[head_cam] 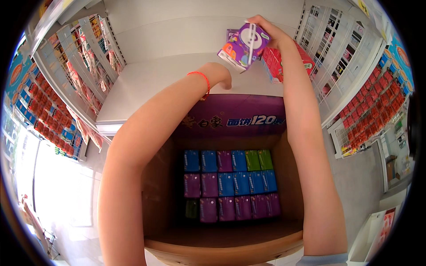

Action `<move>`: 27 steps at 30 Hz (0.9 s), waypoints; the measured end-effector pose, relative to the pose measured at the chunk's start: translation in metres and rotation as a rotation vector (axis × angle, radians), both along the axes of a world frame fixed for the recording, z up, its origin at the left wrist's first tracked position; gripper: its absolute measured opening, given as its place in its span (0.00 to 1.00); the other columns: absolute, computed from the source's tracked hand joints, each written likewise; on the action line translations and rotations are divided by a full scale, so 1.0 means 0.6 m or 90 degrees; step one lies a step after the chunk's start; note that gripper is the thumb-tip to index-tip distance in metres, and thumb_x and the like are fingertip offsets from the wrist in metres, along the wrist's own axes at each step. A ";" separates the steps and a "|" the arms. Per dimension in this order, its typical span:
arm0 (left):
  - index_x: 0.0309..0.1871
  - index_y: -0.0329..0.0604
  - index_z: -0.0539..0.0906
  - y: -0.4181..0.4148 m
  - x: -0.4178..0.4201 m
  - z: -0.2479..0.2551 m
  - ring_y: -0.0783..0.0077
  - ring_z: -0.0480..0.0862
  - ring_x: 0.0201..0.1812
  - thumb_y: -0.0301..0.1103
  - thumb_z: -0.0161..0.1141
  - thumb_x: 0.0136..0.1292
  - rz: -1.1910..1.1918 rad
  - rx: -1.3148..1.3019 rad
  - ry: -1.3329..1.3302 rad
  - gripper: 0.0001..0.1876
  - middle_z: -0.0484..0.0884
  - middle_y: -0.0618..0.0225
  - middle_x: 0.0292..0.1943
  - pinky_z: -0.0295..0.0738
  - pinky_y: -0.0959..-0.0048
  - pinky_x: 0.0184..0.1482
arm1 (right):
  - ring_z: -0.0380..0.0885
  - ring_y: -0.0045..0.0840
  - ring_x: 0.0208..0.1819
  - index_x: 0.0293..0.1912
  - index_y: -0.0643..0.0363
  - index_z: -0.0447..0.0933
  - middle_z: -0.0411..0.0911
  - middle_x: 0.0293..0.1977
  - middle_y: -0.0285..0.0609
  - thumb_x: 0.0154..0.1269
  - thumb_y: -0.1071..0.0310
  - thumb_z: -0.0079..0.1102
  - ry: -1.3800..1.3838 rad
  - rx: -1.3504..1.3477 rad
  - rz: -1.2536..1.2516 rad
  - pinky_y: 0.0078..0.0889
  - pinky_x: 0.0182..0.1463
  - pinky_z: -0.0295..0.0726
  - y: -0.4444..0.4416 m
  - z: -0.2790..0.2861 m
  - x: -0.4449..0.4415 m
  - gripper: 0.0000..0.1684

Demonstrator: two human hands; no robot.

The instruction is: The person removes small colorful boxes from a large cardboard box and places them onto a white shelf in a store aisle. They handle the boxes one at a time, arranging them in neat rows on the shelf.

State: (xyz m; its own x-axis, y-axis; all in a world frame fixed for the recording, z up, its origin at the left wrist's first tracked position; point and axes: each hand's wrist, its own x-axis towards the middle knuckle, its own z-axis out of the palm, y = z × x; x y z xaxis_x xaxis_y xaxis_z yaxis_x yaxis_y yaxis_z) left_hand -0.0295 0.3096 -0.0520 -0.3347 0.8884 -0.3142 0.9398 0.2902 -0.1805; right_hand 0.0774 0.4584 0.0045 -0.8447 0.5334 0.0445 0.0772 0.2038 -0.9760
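My right hand [271, 30] grips a purple printed carton [246, 46] above the white shelf [146, 79], tilted, with its fingers over the top edge. Behind it on the shelf is another purple box [232, 33], partly hidden, and a red carton [273, 63] stands beside it, partly behind my right forearm. My left hand [218, 74], with a red cord at the wrist, is bent down over the shelf's front part; its fingers are mostly hidden. Below both arms is an open cardboard box [219, 246] holding rows of small blue [226, 184], purple [208, 210] and green packs [265, 160].
The cardboard box's purple flap [233, 113] leans up at the shelf's front edge. White mesh side panels [76, 56] with hanging goods flank the shelf. Racks of red packets [376, 103] stand left and right. A white bin-like stand [362, 242] is at lower right.
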 end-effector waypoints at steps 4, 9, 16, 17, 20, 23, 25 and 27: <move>0.57 0.47 0.77 0.005 0.019 0.002 0.60 0.78 0.54 0.46 0.52 0.57 0.057 -0.064 0.037 0.25 0.79 0.62 0.54 0.71 0.62 0.55 | 0.78 0.21 0.30 0.34 0.57 0.79 0.79 0.29 0.37 0.47 0.40 0.58 -0.041 0.110 -0.081 0.23 0.35 0.76 -0.010 -0.003 -0.013 0.28; 0.53 0.46 0.79 -0.008 0.038 0.022 0.62 0.81 0.49 0.41 0.53 0.55 0.070 -0.079 0.081 0.22 0.82 0.64 0.48 0.75 0.64 0.50 | 0.81 0.28 0.24 0.31 0.65 0.78 0.80 0.24 0.47 0.44 0.46 0.59 -0.222 0.272 -0.139 0.23 0.29 0.80 -0.015 0.000 -0.040 0.28; 0.60 0.44 0.70 -0.011 0.036 0.008 0.60 0.80 0.52 0.35 0.51 0.58 -0.040 0.097 -0.028 0.24 0.78 0.61 0.52 0.75 0.61 0.51 | 0.81 0.23 0.22 0.34 0.56 0.81 0.80 0.18 0.38 0.44 0.45 0.60 -0.348 0.396 -0.339 0.26 0.28 0.75 -0.005 -0.016 -0.053 0.25; 0.60 0.44 0.69 -0.011 0.035 0.005 0.59 0.79 0.53 0.34 0.51 0.57 -0.063 0.124 -0.033 0.25 0.78 0.60 0.53 0.75 0.61 0.52 | 0.82 0.22 0.25 0.37 0.50 0.82 0.80 0.17 0.35 0.43 0.45 0.60 -0.377 0.407 -0.378 0.29 0.35 0.77 -0.002 -0.018 -0.053 0.24; 0.61 0.42 0.67 -0.006 0.030 0.000 0.59 0.78 0.54 0.33 0.53 0.55 -0.093 0.158 -0.040 0.27 0.77 0.57 0.53 0.74 0.61 0.53 | 0.82 0.24 0.34 0.38 0.52 0.82 0.82 0.24 0.37 0.46 0.46 0.58 -0.424 0.460 -0.428 0.31 0.37 0.76 0.002 -0.021 -0.051 0.24; 0.61 0.42 0.65 0.003 0.026 0.001 0.57 0.77 0.54 0.37 0.55 0.55 -0.087 0.143 -0.053 0.29 0.76 0.55 0.53 0.74 0.59 0.53 | 0.81 0.27 0.41 0.40 0.53 0.82 0.83 0.33 0.40 0.48 0.46 0.57 -0.470 0.516 -0.477 0.33 0.40 0.77 -0.004 -0.018 -0.050 0.25; 0.62 0.44 0.63 0.008 0.025 0.000 0.55 0.76 0.54 0.45 0.59 0.56 -0.088 0.135 -0.034 0.32 0.75 0.54 0.53 0.73 0.56 0.52 | 0.81 0.31 0.42 0.41 0.53 0.82 0.82 0.39 0.41 0.47 0.45 0.60 -0.409 0.564 -0.465 0.35 0.41 0.77 -0.012 -0.012 -0.051 0.27; 0.61 0.43 0.63 0.009 0.024 -0.003 0.55 0.77 0.54 0.45 0.59 0.56 -0.098 0.139 -0.032 0.31 0.75 0.54 0.53 0.74 0.56 0.52 | 0.80 0.34 0.44 0.43 0.56 0.81 0.81 0.42 0.45 0.44 0.43 0.63 -0.411 0.543 -0.373 0.36 0.43 0.77 -0.019 -0.004 -0.054 0.32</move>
